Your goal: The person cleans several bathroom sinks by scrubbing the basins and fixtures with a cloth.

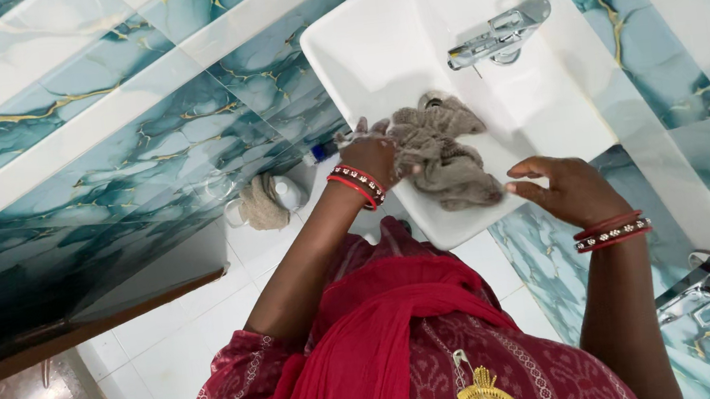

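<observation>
A crumpled grey cloth [449,162] lies in a white wash basin [391,44] below a chrome tap [501,34]. My left hand [370,155], with red bangles at the wrist, grips the left side of the cloth. My right hand [570,190] rests on the basin's near rim just right of the cloth, fingers apart and holding nothing. My red patterned clothing and scarf fill the bottom of the view.
Teal marble-pattern tiles cover the walls around the basin. On the white tiled floor under the basin stand a white container and a beige scrubber [266,202], with a small blue-capped bottle [321,152] beside them. Chrome wall taps [708,288] are at lower right. A brown door edge [84,321] is at left.
</observation>
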